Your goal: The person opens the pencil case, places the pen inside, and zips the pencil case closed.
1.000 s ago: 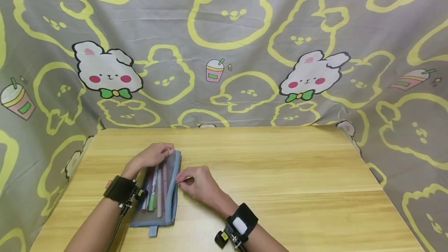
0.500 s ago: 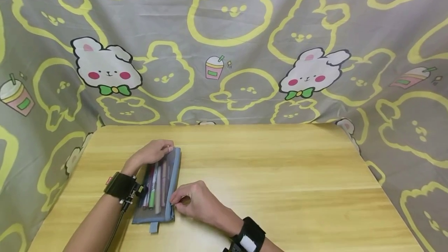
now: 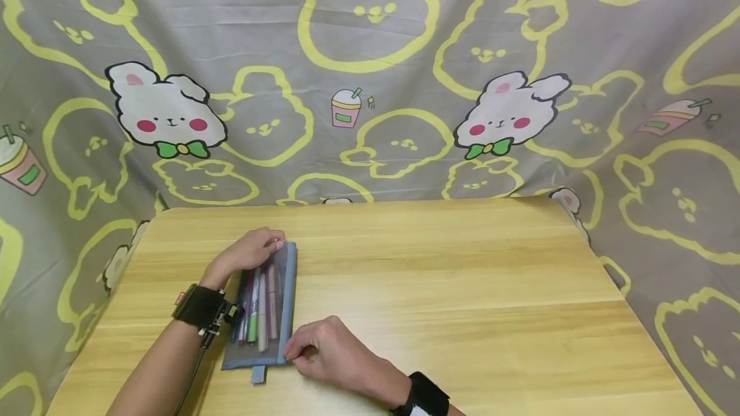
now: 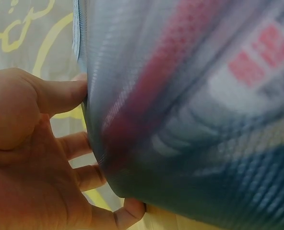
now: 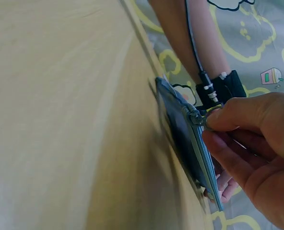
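A see-through mesh pencil case (image 3: 245,357) with blue-grey edging lies on the table, several pens and markers (image 3: 263,313) showing inside. At its far end my left hand (image 3: 248,252) grips it. In the left wrist view the thumb (image 4: 65,96) presses one side of the mesh and the fingers curl behind its edge. My right hand (image 3: 332,350) is at the near right corner. Between its thumb and index finger it pinches a zipper pull (image 5: 210,113), which the fingertips partly hide. The zipper (image 5: 204,155) looks closed along the case's right edge.
A small fabric tab (image 3: 259,375) sticks out from the near end of the case. The wooden table (image 3: 462,287) stretches away to the right. Grey patterned cloth (image 3: 399,56) hangs behind and on both sides. Black bands (image 3: 199,305) with cameras sit on the wrists.
My right hand has slid toward the near end along the right edge, and the zipper that gaped there now lies closed. The left hand keeps its grip on the far end.
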`<state>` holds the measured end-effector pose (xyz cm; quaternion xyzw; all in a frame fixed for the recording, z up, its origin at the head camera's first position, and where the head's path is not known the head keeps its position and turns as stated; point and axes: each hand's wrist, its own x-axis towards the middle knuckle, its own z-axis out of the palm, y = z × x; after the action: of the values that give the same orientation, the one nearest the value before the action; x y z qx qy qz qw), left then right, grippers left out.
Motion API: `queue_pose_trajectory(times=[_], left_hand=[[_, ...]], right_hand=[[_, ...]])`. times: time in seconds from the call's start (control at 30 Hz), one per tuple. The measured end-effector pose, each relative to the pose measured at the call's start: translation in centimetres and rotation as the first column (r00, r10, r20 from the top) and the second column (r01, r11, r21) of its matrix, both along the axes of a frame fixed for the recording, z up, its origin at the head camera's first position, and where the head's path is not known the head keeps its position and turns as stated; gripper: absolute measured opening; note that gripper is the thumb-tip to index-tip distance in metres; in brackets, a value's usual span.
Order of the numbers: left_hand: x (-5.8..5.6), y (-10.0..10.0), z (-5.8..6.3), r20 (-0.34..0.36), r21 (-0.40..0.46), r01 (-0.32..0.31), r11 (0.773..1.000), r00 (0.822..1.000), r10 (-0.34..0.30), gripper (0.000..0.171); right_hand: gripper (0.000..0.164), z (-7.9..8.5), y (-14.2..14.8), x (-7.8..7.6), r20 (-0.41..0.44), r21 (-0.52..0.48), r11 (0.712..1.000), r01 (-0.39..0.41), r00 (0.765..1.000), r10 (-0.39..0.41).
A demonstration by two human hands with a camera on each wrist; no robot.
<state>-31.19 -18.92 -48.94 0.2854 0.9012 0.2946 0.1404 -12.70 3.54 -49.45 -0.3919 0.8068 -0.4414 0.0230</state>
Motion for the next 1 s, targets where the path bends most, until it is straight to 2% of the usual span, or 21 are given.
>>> queue_pose_trajectory(times=[0.17,0.37,0.53,0.77,1.0], left_hand=[[-0.3,0.0,0.0,-0.062,-0.002,0.031,1.0,0.998,-0.031,0.026],[-0.1,0.0,0.0,-0.077,0.01,0.054,0.998,0.996,-0.053,0.026],[0.2,-0.2,-0.1,-0.105,0.013,0.044,0.999,0.994,-0.042,0.025],[0.4,-0.4,-0.1,-0.028,0.032,0.006,0.999,1.0,-0.005,0.026],[0.5,-0.7,-0.4,0.013,0.059,-0.004,0.998,1.0,0.003,0.014]], right_hand=[[0.018,-0.2,-0.1,0.1,-0.034,0.013,1.0,0.008,0.999,-0.008],[0.019,-0.5,-0.3,0.1,-0.047,0.015,1.0,-0.016,0.999,0.017],[0.02,-1.0,-0.4,0.0,-0.038,0.016,1.0,-0.013,0.999,0.014],[0.017,-1.2,-0.5,0.0,0.011,0.03,0.999,-0.018,1.0,0.017],[0.017,-1.2,-0.1,0.1,0.021,0.098,0.995,-0.027,0.999,0.025]])
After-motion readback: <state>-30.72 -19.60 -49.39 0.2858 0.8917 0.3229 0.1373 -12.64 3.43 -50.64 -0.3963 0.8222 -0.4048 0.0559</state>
